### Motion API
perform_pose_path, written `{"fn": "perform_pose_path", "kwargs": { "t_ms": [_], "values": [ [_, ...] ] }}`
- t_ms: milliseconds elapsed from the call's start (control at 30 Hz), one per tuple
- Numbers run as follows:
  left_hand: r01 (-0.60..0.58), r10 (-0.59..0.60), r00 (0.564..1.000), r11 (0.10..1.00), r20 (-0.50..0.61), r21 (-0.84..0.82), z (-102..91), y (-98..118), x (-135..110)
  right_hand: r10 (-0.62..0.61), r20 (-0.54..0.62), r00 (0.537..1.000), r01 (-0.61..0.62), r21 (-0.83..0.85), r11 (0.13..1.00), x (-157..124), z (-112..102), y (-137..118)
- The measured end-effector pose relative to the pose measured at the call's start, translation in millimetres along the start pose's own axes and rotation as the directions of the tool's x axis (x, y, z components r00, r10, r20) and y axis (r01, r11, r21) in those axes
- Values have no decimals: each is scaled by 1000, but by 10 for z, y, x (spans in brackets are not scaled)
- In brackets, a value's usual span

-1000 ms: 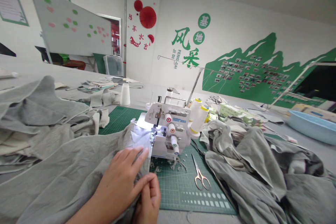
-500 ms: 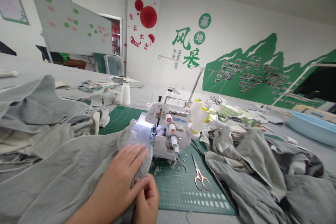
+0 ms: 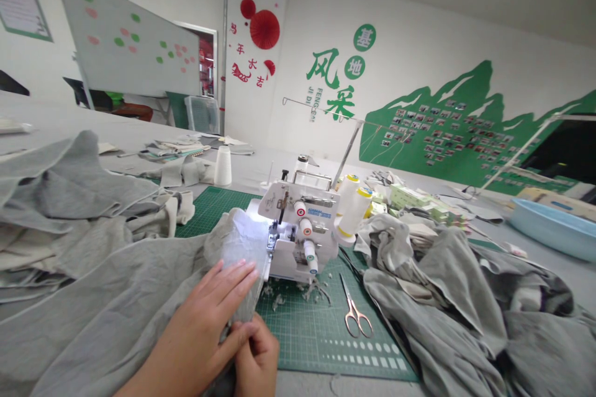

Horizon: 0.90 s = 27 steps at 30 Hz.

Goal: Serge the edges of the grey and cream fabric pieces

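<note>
Grey fabric [image 3: 139,285] spreads over the left of the table and runs up to the lit needle area of a white overlock sewing machine [image 3: 302,223]. My left hand [image 3: 209,316] lies flat on this fabric just in front of the presser foot [image 3: 272,237], fingers stretched toward the machine. Close beside its thumb, my right hand [image 3: 256,353] is closed on the fabric's near edge, fingers curled; the pinched part is mostly hidden. Under the machine is a green cutting mat [image 3: 302,329], with lint scraps [image 3: 279,303] in front of the machine.
Small scissors [image 3: 356,313] lie on the mat, right of the machine. Crumpled grey cloth [image 3: 447,298] is heaped at the right, more cloth pieces [image 3: 69,192] at the left. Thread cones [image 3: 356,211] stand behind the machine; a blue basin [image 3: 554,226] is at far right.
Both hands have shifted slightly left and toward me. The fabric under them has turned a little, its right edge pulling left from the machine's front.
</note>
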<state>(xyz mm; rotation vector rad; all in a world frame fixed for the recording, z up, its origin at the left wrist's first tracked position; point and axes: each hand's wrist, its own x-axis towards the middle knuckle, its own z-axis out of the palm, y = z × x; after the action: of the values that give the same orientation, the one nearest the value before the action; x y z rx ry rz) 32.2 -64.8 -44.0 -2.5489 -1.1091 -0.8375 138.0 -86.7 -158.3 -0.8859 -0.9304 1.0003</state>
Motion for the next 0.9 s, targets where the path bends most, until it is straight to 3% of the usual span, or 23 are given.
{"fn": "perform_pose_path", "kwargs": {
  "t_ms": [233,667,900],
  "values": [
    [10,-10,1000,1000,-16,-26,34,-10,53,-6,-67,998,4,-34,999,-16,-6,112],
    [52,-50,998,998,34,-44,97,-46,116,-31,-37,999,28,-78,997,-15,19,87],
    [-5,4,999,1000,-32,-27,47,-15,7,-29,-30,999,26,-79,997,-9,36,46]
  ]
}}
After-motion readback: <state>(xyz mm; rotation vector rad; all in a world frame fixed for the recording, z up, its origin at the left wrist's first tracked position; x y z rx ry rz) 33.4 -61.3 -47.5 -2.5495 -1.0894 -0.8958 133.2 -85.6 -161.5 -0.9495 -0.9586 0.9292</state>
